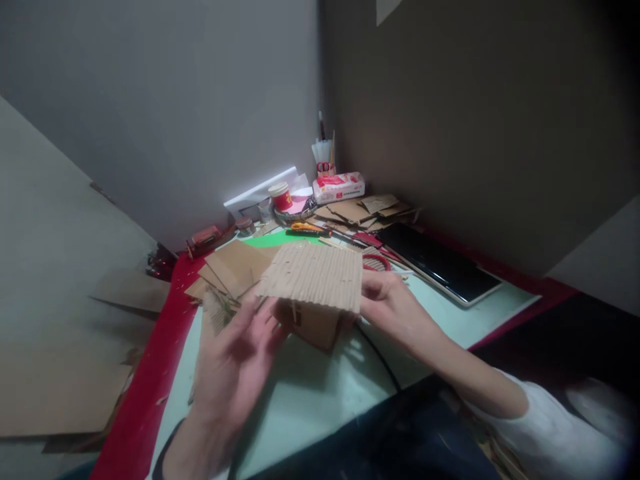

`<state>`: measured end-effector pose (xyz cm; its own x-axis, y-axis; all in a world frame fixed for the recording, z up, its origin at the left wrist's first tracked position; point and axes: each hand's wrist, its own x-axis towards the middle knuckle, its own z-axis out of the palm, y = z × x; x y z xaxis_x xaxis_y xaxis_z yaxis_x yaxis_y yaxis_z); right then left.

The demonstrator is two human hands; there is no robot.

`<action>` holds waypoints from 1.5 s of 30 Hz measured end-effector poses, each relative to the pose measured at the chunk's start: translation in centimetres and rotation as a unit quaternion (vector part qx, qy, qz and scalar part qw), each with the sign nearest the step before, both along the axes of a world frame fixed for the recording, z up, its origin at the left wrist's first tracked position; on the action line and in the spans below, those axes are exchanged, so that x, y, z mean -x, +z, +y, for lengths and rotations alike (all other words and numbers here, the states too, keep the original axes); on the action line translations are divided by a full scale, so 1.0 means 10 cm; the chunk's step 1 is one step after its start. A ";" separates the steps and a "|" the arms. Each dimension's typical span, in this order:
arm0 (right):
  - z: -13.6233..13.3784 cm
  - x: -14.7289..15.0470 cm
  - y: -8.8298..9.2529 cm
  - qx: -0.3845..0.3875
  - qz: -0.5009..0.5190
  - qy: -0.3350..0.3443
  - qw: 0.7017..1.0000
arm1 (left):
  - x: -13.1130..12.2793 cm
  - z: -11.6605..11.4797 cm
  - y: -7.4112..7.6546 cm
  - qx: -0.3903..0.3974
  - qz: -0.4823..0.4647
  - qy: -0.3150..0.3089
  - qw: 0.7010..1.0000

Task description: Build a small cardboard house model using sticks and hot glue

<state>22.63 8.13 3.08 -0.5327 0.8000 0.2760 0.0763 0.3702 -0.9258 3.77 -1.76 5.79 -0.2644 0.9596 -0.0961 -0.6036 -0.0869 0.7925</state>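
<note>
A ribbed piece of corrugated cardboard (315,277) is raised over the table between my two hands. My left hand (237,363) has its thumb at the near left corner, with the fingers curled below the edge. At the right edge, my right hand (387,303) grips the piece; some of its fingertips are hidden behind it. Under the ribbed sheet shows a darker brown cardboard part (320,327) with a dark marking. I cannot tell whether the two are joined. Flat cardboard sheets (233,267) lie beyond my left hand.
A dark-screened tablet (440,267) lies at right. Behind the held piece are a red ring-shaped handle (377,262), an orange-and-black tool (305,230) and a green sheet (265,239). Farther back stand a paper cup (281,198) and a tissue pack (340,188). A black cable (383,360) crosses the tabletop.
</note>
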 end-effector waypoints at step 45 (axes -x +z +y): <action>-0.33 -0.04 0.08 -0.126 -0.041 -0.032 0.991 | -0.29 0.00 -0.20 0.050 0.075 0.106 0.990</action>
<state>22.99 4.80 3.87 -0.5128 0.7441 0.4283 0.1786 0.5804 -0.7945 6.72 -1.79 3.83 -0.4781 0.8685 -0.1311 -0.4540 -0.1166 0.8833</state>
